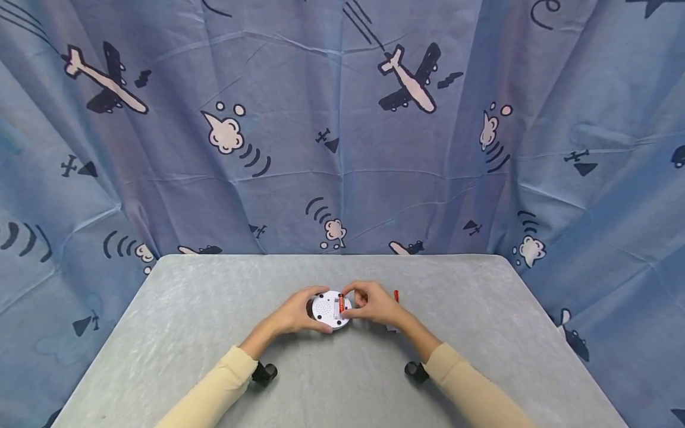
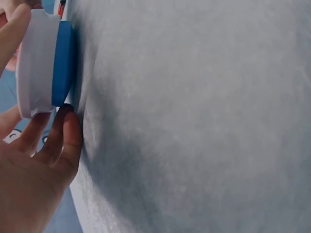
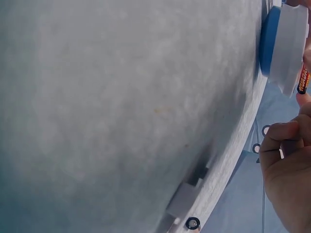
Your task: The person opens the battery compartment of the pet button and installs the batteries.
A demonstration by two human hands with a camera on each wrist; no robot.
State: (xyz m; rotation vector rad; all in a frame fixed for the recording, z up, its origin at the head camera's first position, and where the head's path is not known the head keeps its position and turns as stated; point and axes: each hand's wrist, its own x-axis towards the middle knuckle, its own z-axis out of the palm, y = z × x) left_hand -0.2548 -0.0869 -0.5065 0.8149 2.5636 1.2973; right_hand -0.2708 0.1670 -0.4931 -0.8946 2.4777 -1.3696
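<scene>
A round white device (image 1: 323, 309) lies with its perforated underside and dark feet facing up. From the side, in the left wrist view, its white body sits over a blue part (image 2: 63, 63) near the tabletop. My left hand (image 1: 294, 312) grips its rim from the left, thumb at the near side and fingers at the far side. Between thumb and index finger my right hand (image 1: 374, 303) pinches a red and black battery (image 1: 342, 304) at the slot in the underside. The battery's printed label (image 3: 303, 80) shows in the right wrist view.
Another red battery (image 1: 396, 295) lies on the grey table (image 1: 214, 285) behind my right wrist. Near it is a small whitish piece (image 1: 392, 327), partly hidden by the forearm. A blue curtain (image 1: 299, 178) printed with airplanes hangs behind the table.
</scene>
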